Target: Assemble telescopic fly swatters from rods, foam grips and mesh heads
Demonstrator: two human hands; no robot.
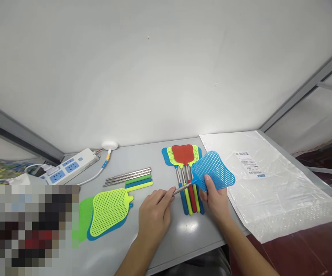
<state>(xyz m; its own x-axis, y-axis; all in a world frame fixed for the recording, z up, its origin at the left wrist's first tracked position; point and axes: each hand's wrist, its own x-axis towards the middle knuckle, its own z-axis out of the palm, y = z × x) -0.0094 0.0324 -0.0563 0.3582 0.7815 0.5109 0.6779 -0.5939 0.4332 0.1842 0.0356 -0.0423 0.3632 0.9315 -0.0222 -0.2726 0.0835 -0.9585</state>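
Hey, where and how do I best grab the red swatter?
Probably by its red handle, from above on your side: the near end points toward you and lies uncovered, while yellow-green handles flank it closely.

Left grip (155,210) on metal rod (182,188); right grip (216,200) on blue mesh head (218,170).
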